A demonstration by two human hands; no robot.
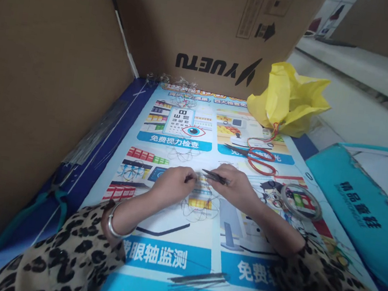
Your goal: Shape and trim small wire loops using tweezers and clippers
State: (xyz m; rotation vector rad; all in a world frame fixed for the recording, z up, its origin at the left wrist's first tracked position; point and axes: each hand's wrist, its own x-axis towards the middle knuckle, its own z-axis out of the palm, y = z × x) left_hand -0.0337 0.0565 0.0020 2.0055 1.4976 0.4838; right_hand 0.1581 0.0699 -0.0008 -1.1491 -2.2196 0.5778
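Observation:
My left hand [177, 181] is closed in a pinch at the middle of the printed sheet, at the edge of a looped thin wire piece [202, 208]. The wire is so fine that its exact hold is hard to see. Facing it, my right hand [235, 184] is wrapped round dark pointed tweezers [215, 176], whose tips point left toward the left fingertips. Scissors with red handles [261, 161] lie beyond my right hand. A coil of wire [301, 202] rests right of it. Dark straight wire lengths [198, 279] lie nearer me.
Cardboard panels [210, 23] stand at the back and left. At the right are a yellow bag [289, 101] and a teal shoe box [360, 210]. Teal-handled pliers [59, 204] and a bundle of straight wires [97, 137] lie left. Looped wire pieces [184, 153] dot the sheet.

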